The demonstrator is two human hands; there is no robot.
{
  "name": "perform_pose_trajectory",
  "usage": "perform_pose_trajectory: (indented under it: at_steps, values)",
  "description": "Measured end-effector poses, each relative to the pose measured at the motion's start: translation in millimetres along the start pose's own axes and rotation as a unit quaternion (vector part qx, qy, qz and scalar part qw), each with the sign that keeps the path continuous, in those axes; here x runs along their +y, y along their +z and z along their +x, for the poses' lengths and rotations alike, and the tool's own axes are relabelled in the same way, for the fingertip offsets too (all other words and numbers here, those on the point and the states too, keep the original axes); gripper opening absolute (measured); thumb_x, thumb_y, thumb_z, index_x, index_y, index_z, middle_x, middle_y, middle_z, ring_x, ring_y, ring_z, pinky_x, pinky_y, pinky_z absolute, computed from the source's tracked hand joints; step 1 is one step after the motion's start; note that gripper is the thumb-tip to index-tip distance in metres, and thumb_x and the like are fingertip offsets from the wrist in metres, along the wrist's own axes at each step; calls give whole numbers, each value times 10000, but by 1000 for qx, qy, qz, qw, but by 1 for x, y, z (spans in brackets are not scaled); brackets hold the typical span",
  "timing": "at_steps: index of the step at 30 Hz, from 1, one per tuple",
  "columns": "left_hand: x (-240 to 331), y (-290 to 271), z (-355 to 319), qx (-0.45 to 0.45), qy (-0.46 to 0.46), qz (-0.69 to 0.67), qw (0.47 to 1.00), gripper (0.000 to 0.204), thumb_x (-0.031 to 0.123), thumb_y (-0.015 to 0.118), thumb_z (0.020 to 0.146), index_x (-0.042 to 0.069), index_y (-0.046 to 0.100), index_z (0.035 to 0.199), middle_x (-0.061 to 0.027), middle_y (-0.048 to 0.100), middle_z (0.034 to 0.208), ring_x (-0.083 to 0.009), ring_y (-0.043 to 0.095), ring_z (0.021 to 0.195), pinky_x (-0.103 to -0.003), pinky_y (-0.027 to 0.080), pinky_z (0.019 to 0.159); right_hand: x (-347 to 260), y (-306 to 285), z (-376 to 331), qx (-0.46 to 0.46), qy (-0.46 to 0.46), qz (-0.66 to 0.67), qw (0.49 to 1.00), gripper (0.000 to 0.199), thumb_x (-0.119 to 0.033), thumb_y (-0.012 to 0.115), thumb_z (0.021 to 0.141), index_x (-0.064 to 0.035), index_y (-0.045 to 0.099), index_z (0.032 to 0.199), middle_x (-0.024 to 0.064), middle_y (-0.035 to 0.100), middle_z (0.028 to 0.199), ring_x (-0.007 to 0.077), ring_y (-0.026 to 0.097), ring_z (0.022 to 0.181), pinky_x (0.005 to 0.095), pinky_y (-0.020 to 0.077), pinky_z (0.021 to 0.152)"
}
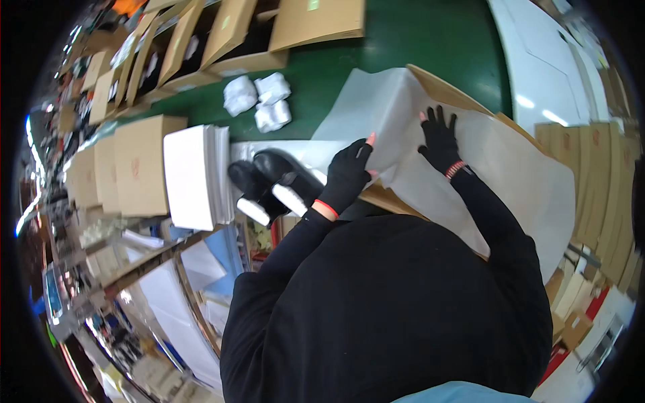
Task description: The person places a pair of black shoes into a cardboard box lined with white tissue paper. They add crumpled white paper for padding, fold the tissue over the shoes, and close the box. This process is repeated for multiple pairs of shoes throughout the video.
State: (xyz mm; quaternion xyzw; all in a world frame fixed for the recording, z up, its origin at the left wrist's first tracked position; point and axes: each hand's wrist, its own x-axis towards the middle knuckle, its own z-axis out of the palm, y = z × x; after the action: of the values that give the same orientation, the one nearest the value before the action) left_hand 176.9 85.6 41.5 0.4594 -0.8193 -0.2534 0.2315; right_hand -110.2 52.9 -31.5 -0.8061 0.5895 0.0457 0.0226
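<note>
A large sheet of white tissue paper drapes over an open cardboard box, whose brown edges show at the near and far sides. My right hand, in a black glove, lies on the paper with its fingers spread. By the paper's left part is my left hand, gloved in black with bare fingertips, its index finger and thumb apart. Just left of that hand sits a pair of shiny black shoes with white paper at their openings. The inside of the box is hidden under the paper.
Crumpled white paper balls lie on the green table. Open cardboard boxes line its far left side. A stack of white sheets stands beside closed cartons at left. Flat cardboard is stacked at right.
</note>
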Motion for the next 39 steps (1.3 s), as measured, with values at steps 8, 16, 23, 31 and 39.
perform_pose_trajectory:
  at_steps: [8, 16, 23, 31, 39]
  values:
    - [-8, -114, -137, 255, -115, 95, 955, 662, 211, 814, 677, 46, 496, 1234, -172, 512, 1136, -327, 535, 1043, -399, 442, 889, -49, -32, -43, -206, 20, -20, 978, 1357, -703, 769, 466, -40, 180, 1494, 212, 114, 1556, 392, 72, 1444, 692, 76, 1072]
    - [-71, -43, -191, 413, -321, -75, 849, 968, 232, 788, 762, 9, 166, 1469, -169, 347, 1407, -264, 356, 1314, -375, 338, 1057, -71, -35, -34, -228, 55, -50, 971, 1438, -656, 814, 428, -44, 89, 1508, 231, 100, 1552, 418, 95, 1433, 717, 195, 1018]
    - [-106, -221, -223, 497, -289, -123, 809, 480, 208, 641, 882, -33, 500, 1272, -135, 613, 1123, -220, 585, 1023, -318, 453, 913, -46, -31, -49, -101, -4, 175, 979, 1158, -469, 844, 592, -19, 238, 1470, 228, 302, 1477, 372, 270, 1387, 567, 305, 1048]
    - [65, -258, -38, 96, -181, -261, 943, 455, 160, 570, 844, -10, 534, 1265, -85, 622, 1006, -142, 570, 936, -275, 444, 850, -139, -214, -22, -7, -209, 625, 752, 833, -255, 832, 705, 21, 413, 1369, 132, 526, 1311, 216, 495, 1216, 352, 394, 1022]
    - [18, -71, 12, -24, -127, -101, 986, 516, 315, 593, 917, 41, 478, 1339, -173, 648, 1089, -259, 633, 932, -343, 488, 807, -63, -135, -73, -16, 229, 877, 422, 509, -286, 736, 833, -10, 551, 1219, 73, 621, 1119, 148, 593, 997, 283, 482, 872]
